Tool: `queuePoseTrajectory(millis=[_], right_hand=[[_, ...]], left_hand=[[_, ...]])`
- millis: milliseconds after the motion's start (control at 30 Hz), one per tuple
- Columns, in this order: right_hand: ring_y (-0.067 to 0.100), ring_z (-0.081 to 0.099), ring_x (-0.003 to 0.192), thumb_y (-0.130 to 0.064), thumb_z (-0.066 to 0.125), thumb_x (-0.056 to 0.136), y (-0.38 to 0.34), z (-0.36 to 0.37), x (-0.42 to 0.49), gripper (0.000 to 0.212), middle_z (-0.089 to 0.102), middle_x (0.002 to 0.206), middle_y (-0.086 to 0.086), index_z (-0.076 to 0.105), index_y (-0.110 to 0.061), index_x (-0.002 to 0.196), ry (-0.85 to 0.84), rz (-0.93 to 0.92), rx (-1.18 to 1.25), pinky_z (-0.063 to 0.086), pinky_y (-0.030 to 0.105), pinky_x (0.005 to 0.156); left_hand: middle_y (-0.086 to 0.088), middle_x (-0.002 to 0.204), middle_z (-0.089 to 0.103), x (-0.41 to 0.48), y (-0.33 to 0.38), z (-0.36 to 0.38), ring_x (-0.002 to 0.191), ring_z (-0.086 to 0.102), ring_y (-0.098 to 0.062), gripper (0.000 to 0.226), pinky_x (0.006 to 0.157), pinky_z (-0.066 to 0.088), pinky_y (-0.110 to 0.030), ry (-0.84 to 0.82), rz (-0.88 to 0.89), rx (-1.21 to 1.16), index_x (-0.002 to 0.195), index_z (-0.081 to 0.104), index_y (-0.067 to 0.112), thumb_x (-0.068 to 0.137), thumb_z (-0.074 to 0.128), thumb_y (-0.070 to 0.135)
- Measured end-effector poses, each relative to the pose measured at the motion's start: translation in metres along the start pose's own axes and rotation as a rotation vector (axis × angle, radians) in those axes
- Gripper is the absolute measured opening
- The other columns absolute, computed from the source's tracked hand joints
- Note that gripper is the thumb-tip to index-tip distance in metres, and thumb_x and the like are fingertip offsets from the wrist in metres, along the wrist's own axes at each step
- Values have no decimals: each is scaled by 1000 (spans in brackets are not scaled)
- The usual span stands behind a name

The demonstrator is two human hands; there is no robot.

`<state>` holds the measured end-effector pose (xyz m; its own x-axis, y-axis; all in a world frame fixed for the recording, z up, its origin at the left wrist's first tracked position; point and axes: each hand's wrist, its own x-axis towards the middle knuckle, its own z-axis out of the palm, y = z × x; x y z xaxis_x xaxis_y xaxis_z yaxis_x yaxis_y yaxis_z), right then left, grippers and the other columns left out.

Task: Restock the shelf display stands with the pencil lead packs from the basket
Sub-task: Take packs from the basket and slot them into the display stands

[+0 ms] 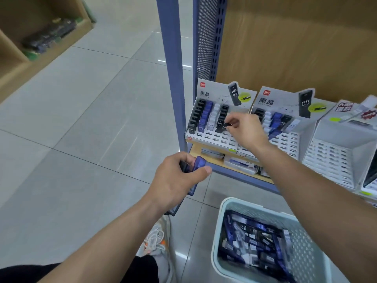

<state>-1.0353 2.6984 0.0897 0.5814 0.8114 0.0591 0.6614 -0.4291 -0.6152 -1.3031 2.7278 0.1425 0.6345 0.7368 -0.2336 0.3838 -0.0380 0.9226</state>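
Note:
Two white display stands sit side by side on the shelf. The left stand (214, 137) holds rows of black, blue and white lead packs. My right hand (245, 130) pinches a black lead pack (226, 125) at the left stand's right-hand column. My left hand (177, 178) hovers below the shelf edge and grips a few packs, a blue one (199, 163) sticking out on top. The right stand (285, 139) is partly filled. A pale green basket (222, 213) on the floor at the lower right holds several loose packs.
A blue shelf post (172, 78) rises just left of the stands. A third white stand (334, 158) sits further right. Boxed stock lies on the lower shelf (240, 163). My shoe (157, 240) stands on the grey tiled floor beside the basket. A wooden shelf unit (40, 41) is far left.

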Motion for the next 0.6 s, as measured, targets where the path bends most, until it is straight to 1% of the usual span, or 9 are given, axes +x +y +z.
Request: queuePoseTrajectory(millis=[100,167,267,367,433,500,533,567,600], right_hand=[[16,67,92,-8,65,95,-5,1,0,23,73,107,2,74,-16,114,-38,-43,-25,53,30,91],[22,67,96,-8,62,97,-8,3,3,24,70,113,7,73,-14,118,-51,-77,-77,53,36,95],[26,65,101,-9,59,99,-11,7,7,26,65,116,9,72,-13,120,-64,-93,-128,51,39,97],[28,61,108,-10,57,100,-13,12,7,27,63,120,10,72,-16,121,-110,-68,-156,49,39,99],[28,62,107,-12,58,99,-17,12,5,27,63,121,10,71,-17,122,-118,-44,-150,49,39,98],[25,63,100,-18,62,98,-23,7,-3,27,63,118,9,69,-19,124,-71,-45,-135,51,39,93],[21,64,94,-21,65,96,-28,2,-10,28,64,115,5,70,-21,124,-25,-53,-93,52,36,89],[14,65,88,-24,67,95,-35,-3,-20,24,67,108,-1,71,-24,119,10,-63,-11,52,31,83],[8,64,82,-25,68,94,-42,-9,-31,17,70,100,-8,74,-27,110,10,-75,114,52,24,77]], left_hand=[[16,55,46,-3,-1,0,53,41,-6,31,52,35,-11,-5,1,16,72,63,18,78,84,39],[17,54,46,-4,-3,1,52,41,-5,31,51,35,-11,-9,2,16,73,63,16,79,84,37],[16,55,45,-5,-4,0,52,40,-6,32,50,35,-12,-12,0,16,77,63,12,79,84,36],[15,56,46,-5,-3,1,53,41,-7,32,51,37,-13,-16,-3,19,77,64,12,79,84,37],[15,56,47,-4,-2,1,53,42,-7,33,51,37,-13,-15,-4,28,76,64,13,79,84,38],[16,55,47,-2,-1,1,53,42,-5,32,51,37,-12,-12,-2,29,75,63,15,79,84,39],[17,54,46,-1,-1,1,52,42,-5,32,50,36,-11,-11,0,27,74,62,16,78,84,38],[18,53,46,-1,0,2,51,41,-4,32,50,36,-11,-10,2,25,74,62,16,78,85,38],[18,52,45,0,0,2,50,41,-4,32,49,35,-10,-10,4,23,73,62,16,78,85,37]])
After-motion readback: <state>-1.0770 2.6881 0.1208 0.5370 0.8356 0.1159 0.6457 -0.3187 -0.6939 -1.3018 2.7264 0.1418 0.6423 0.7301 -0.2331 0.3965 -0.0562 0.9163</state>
